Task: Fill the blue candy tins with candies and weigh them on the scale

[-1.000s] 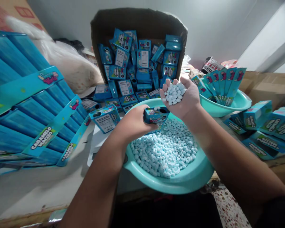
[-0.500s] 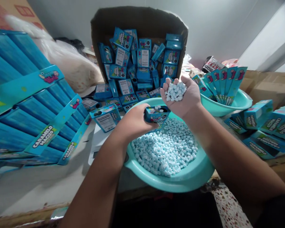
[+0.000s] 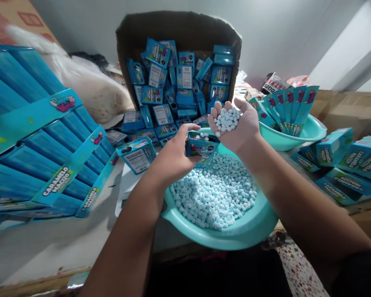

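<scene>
My left hand (image 3: 176, 153) grips a small blue candy box (image 3: 201, 147) by its side, tilted over the basin. Its top is open, and a few pale pieces show at the opening. Palm up, my right hand (image 3: 245, 131) is cupped around a heap of pale blue candies (image 3: 226, 119), to the right of the box and slightly higher. Below both hands is a turquoise basin (image 3: 225, 242) holding a large pile of the same candies (image 3: 214, 198). Left of my left hand, another blue box (image 3: 137, 156) stands upright on a white flat device (image 3: 123, 192).
Behind the basin, a cardboard carton (image 3: 185, 33) lies with its mouth facing me, full of blue boxes. Stacked display trays of boxes (image 3: 49, 152) rise at the left. At the right are a second turquoise basin (image 3: 292, 142) with flat cartons and more blue packages (image 3: 346, 165).
My left hand has shifted slightly left and its index finger now reaches along the box's top edge. A candy sits lower at the edge of my right fingers. The view has moved slightly.
</scene>
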Tool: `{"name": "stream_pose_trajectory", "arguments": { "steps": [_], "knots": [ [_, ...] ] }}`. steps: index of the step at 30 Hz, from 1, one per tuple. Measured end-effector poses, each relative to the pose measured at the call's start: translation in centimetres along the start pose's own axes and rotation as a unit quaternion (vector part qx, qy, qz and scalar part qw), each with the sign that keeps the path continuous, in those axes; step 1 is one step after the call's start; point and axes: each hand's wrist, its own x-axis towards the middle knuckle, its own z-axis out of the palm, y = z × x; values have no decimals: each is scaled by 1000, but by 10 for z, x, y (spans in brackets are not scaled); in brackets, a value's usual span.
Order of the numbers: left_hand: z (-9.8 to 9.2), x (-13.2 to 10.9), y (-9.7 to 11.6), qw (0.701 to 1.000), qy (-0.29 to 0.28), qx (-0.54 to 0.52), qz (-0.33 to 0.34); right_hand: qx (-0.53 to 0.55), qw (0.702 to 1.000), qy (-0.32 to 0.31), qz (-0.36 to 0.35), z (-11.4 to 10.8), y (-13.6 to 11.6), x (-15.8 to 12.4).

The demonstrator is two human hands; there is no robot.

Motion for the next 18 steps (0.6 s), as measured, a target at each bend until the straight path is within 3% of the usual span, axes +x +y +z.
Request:
{"name": "stream_pose_trajectory", "arguments": {
  "steps": [3,11,18],
  "knots": [
    [0,-1,-1,999,3,10,32,48,997,29,46,5,-3,-3],
    [1,0,-1,997,-18,20,74,31,999,-12,42,2,-2,-3],
    [2,-1,0,996,11,8,83,28,999,-13,25,4,-4,-4]
  ]
}}
